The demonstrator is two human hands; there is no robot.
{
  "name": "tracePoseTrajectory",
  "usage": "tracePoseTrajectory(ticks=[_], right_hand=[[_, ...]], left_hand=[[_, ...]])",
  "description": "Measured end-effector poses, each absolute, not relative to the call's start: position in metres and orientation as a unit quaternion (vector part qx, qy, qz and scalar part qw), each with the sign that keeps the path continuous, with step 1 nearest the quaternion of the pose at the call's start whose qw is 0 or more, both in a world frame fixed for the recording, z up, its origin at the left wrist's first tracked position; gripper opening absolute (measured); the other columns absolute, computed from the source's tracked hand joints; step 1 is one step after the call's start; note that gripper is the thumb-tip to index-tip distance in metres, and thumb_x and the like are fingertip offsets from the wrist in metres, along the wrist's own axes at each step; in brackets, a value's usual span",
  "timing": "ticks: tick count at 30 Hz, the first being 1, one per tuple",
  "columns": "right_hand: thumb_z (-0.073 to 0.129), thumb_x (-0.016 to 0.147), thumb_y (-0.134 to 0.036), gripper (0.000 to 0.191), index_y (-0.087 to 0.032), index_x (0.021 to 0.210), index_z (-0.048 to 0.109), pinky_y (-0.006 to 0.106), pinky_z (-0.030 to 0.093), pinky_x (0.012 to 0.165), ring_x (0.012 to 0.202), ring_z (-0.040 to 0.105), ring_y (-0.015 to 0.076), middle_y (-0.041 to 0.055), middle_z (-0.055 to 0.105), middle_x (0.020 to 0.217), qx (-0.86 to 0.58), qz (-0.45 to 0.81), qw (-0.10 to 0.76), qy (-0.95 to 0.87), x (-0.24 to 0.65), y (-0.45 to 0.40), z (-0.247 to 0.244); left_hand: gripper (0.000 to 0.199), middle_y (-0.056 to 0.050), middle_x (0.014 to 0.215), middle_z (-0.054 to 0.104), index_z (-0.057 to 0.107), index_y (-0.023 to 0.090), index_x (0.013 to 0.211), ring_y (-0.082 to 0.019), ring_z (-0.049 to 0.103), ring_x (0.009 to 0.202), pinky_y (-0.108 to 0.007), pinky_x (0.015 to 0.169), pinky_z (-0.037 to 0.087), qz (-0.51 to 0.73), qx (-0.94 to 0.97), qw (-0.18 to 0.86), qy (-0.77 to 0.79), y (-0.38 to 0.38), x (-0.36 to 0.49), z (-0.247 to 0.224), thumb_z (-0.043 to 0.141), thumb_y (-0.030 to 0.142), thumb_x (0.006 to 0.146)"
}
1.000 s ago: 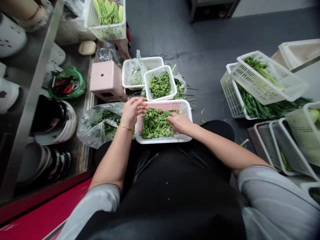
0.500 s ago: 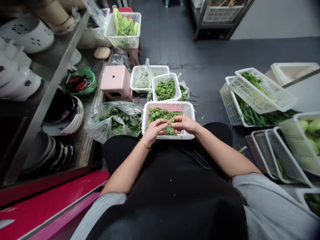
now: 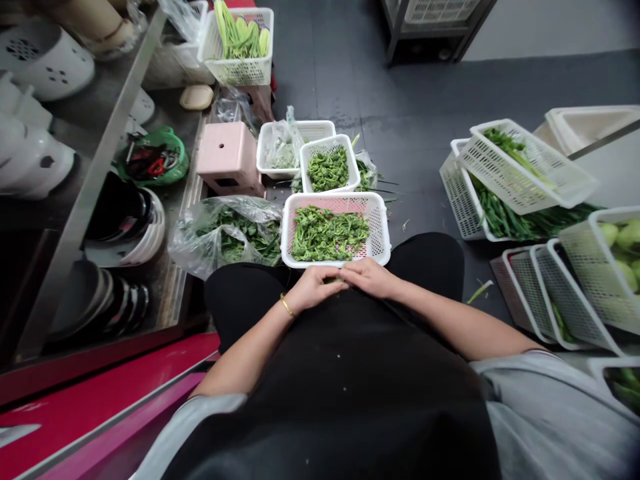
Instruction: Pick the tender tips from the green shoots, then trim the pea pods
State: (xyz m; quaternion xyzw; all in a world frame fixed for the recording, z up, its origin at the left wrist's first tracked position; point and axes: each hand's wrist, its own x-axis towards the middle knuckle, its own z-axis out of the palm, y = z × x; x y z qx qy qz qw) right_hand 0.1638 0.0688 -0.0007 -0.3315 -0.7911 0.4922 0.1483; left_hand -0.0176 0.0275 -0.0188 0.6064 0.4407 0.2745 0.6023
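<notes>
In the head view my left hand (image 3: 315, 288), with a gold bangle above it, and my right hand (image 3: 369, 277) meet over my lap, at the near rim of a white basket (image 3: 384, 248). The fingers of both are closed and touch at the tips. Whatever they pinch is hidden, apart from a faint hint of green beneath them. Trimmed leafy green stems (image 3: 325, 235) lie loose in the basket. Behind it, a smaller white basket (image 3: 357, 175) is full of similar greens. To the left, a clear plastic bag (image 3: 193, 237) holds leafy greens.
A pink stool (image 3: 225, 155) stands beyond the bag. At left is a shelf with stacked bowls (image 3: 150, 233) and a green basket (image 3: 175, 170) with red-handled tools. White crates (image 3: 530, 167) of vegetables stand at right. Vegetable scraps (image 3: 481, 291) lie on the dark floor.
Both hands have drawn back toward my body, from above the greens to the basket's near rim, and their fingers have come closer together. The view has tilted slightly down.
</notes>
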Motion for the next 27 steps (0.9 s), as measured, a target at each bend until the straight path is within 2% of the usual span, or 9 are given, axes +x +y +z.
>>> tracePoseTrajectory(ticks=[3, 5, 6, 9, 11, 13, 17, 22, 27], right_hand=[[0.041, 0.087, -0.050, 0.046, -0.020, 0.053, 0.036, 0.021, 0.028, 0.046, 0.044, 0.035, 0.0069, -0.0052, 0.036, 0.046, -0.470, 0.542, 0.274, -0.641, 0.147, 0.067, -0.017], [0.039, 0.086, -0.052, 0.045, -0.021, 0.053, 0.033, 0.022, 0.025, 0.040, 0.036, 0.030, 0.0066, -0.0072, 0.031, 0.040, -0.528, 0.577, 0.264, -0.564, 0.148, 0.065, -0.021], [0.038, 0.086, -0.052, 0.044, -0.021, 0.054, 0.036, 0.022, 0.024, 0.038, 0.033, 0.029, 0.0068, -0.0073, 0.032, 0.038, -0.525, 0.610, 0.214, -0.553, 0.154, 0.064, -0.020], [0.048, 0.083, -0.047, 0.035, -0.017, 0.066, 0.056, 0.022, 0.032, 0.041, 0.037, 0.043, 0.0089, -0.0020, 0.052, 0.046, -0.423, 0.638, -0.024, -0.643, 0.189, 0.063, -0.002], [0.060, 0.077, -0.037, 0.025, -0.016, 0.089, 0.066, 0.023, 0.038, 0.051, 0.053, 0.057, 0.0133, 0.0037, 0.066, 0.065, -0.394, 0.504, -0.136, -0.756, 0.211, 0.071, 0.013], [0.060, 0.078, -0.031, 0.028, -0.017, 0.101, 0.068, 0.026, 0.041, 0.058, 0.070, 0.063, 0.0199, 0.0084, 0.070, 0.080, -0.424, 0.312, -0.189, -0.829, 0.219, 0.088, 0.019], [0.038, 0.091, -0.025, 0.033, -0.015, 0.099, 0.069, 0.030, 0.041, 0.063, 0.083, 0.064, 0.0261, 0.0161, 0.068, 0.094, -0.453, 0.109, -0.219, -0.858, 0.195, 0.132, -0.011], [0.037, 0.088, -0.013, 0.032, -0.010, 0.101, 0.066, 0.029, 0.038, 0.062, 0.084, 0.063, 0.0250, 0.0180, 0.065, 0.101, -0.425, 0.098, -0.233, -0.869, 0.168, 0.162, -0.047], [0.048, 0.085, -0.025, 0.023, -0.014, 0.094, 0.067, 0.027, 0.031, 0.060, 0.081, 0.059, 0.0204, 0.0112, 0.067, 0.094, -0.388, 0.132, -0.144, -0.901, 0.170, 0.161, -0.016]], left_hand=[[0.018, -0.006, 0.076, 0.067, 0.070, 0.015, 0.083, -0.014, 0.059, 0.070, -0.027, 0.071, 0.045, 0.389, 0.666, 0.399, 0.496, 0.021, -0.008, -0.013, 0.059, 0.030, 0.084], [0.014, -0.006, 0.072, 0.066, 0.070, 0.017, 0.081, -0.015, 0.058, 0.068, -0.028, 0.072, 0.044, 0.407, 0.687, 0.341, 0.495, 0.020, -0.011, -0.008, 0.061, 0.027, 0.082], [0.012, -0.006, 0.072, 0.066, 0.070, 0.018, 0.080, -0.015, 0.058, 0.070, -0.028, 0.073, 0.044, 0.414, 0.687, 0.337, 0.493, 0.022, -0.015, -0.005, 0.063, 0.027, 0.080], [0.013, -0.006, 0.076, 0.066, 0.068, 0.017, 0.080, -0.015, 0.060, 0.072, -0.028, 0.073, 0.047, 0.465, 0.584, 0.421, 0.515, 0.034, -0.037, 0.002, 0.064, 0.029, 0.078], [0.017, -0.006, 0.076, 0.066, 0.064, 0.015, 0.081, -0.015, 0.060, 0.066, -0.028, 0.064, 0.048, 0.486, 0.449, 0.548, 0.512, 0.048, -0.049, 0.001, 0.061, 0.032, 0.079], [0.016, -0.006, 0.076, 0.066, 0.060, 0.015, 0.082, -0.015, 0.060, 0.063, -0.027, 0.057, 0.049, 0.482, 0.332, 0.653, 0.481, 0.062, -0.055, -0.004, 0.061, 0.030, 0.076], [0.014, -0.005, 0.077, 0.066, 0.050, 0.016, 0.073, -0.015, 0.061, 0.065, -0.028, 0.056, 0.051, 0.474, 0.234, 0.724, 0.443, 0.083, -0.051, -0.016, 0.062, 0.021, 0.066], [0.020, 0.004, 0.058, 0.051, 0.049, 0.016, 0.071, -0.007, 0.046, 0.046, -0.018, 0.041, 0.036, 0.458, 0.209, 0.741, 0.445, 0.091, -0.044, -0.024, 0.066, 0.026, 0.068], [0.040, 0.003, 0.063, 0.055, 0.055, 0.015, 0.085, -0.004, 0.041, 0.040, -0.017, 0.035, 0.024, 0.404, 0.227, 0.741, 0.486, 0.094, -0.013, -0.035, 0.075, 0.043, 0.065]])
